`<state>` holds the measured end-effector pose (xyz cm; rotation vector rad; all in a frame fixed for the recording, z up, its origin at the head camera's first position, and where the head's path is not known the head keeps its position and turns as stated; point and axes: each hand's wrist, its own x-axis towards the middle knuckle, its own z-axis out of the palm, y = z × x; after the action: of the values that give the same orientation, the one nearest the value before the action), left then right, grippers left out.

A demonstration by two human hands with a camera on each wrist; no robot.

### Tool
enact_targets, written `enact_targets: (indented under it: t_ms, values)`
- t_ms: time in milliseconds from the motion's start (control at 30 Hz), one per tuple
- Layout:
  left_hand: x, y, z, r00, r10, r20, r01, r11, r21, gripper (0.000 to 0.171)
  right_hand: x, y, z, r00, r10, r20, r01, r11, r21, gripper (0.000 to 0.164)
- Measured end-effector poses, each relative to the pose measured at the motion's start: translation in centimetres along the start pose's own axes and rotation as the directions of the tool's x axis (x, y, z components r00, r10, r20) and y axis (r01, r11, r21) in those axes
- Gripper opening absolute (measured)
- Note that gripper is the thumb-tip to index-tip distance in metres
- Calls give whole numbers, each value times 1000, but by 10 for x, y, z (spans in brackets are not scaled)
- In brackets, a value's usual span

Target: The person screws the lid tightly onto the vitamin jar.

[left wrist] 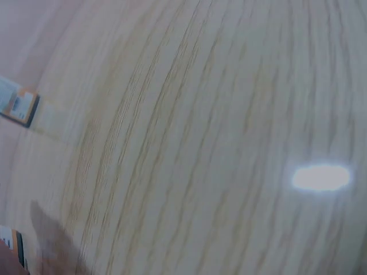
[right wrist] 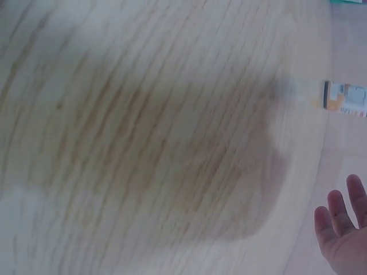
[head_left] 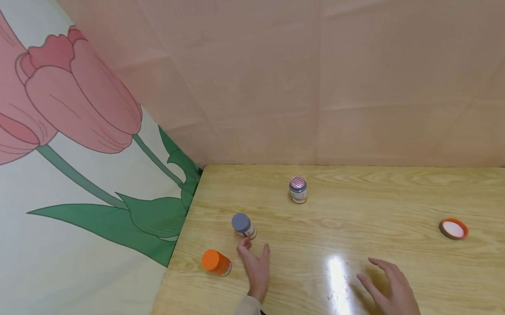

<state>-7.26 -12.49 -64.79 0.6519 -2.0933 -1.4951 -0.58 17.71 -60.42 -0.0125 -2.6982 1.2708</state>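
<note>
My left hand (head_left: 256,270) reaches up to a small jar with a blue-grey lid (head_left: 242,223), fingertips right at its lower side and the thumb held apart. In the left wrist view that jar (left wrist: 12,243) shows only partly, at the lower left edge by a bit of the hand. To the left of the hand stands an orange bottle with an orange lid (head_left: 216,262). My right hand (head_left: 394,295) hovers at the lower right, thumb and fingers spread, with nothing between them. In the right wrist view its fingers (right wrist: 342,215) are extended.
Farther back stands a jar with a shiny pinkish top (head_left: 298,189). An orange-rimmed lid with a white inside (head_left: 454,229) lies at the right of the wooden table (head_left: 373,195). A pink-beige cloth (head_left: 256,73) rises behind, and a tulip-print cloth (head_left: 83,244) borders the left side.
</note>
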Motion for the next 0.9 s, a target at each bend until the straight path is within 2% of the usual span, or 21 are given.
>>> enact_targets:
  t_ms: [333, 533, 900]
  values:
    - [-7, 7, 2, 994, 20, 109, -21, 1000, 16, 61, 5, 5, -6, 1000, -8, -9, 8, 1000, 0, 54]
    - [-5, 12, 4, 985, 10, 172, -15, 1000, 27, 65, 9, 9, -8, 998, -42, -38, 41, 999, -11, 53]
    - [2, 20, 15, 962, -18, 274, 11, 1000, 25, 70, 24, 19, -18, 997, -60, -43, 60, 998, -4, 58]
